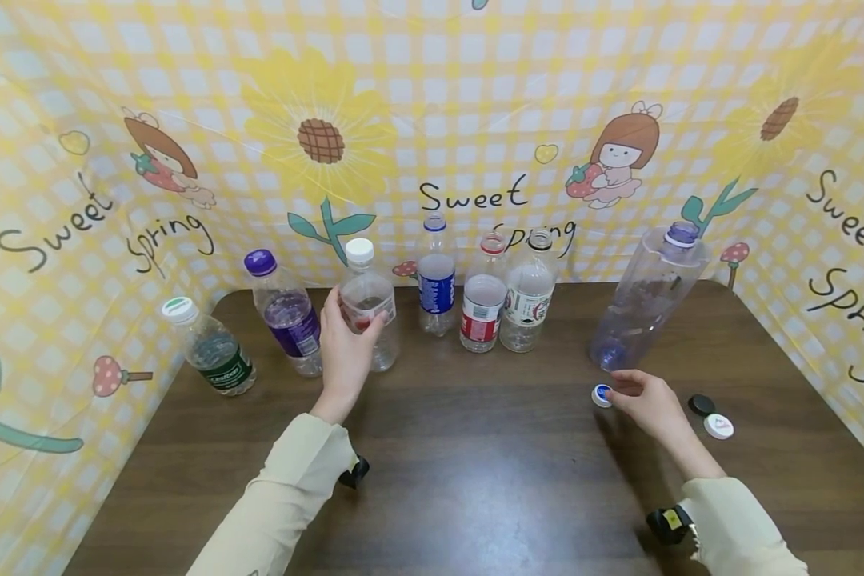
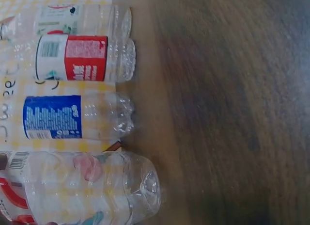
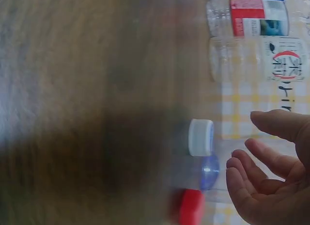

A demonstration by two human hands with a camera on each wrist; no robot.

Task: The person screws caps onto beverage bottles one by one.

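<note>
Yellow checked cloth [image 1: 446, 104] behind our tabletop [image 1: 468, 472]; our left hand [image 1: 349, 346] grips a clear, white-capped bottle [image 1: 371, 293] near the back edge, right hand [image 1: 648, 402] loosely spread beside a blue-and-white cap [image 1: 601, 395] nearer the right edge.

On the table [image 1: 461, 488], six bottles [image 1: 436, 290] left of a seventh bottle [image 1: 646, 298], caps [image 1: 718, 426] (two side by side) before it.
</note>
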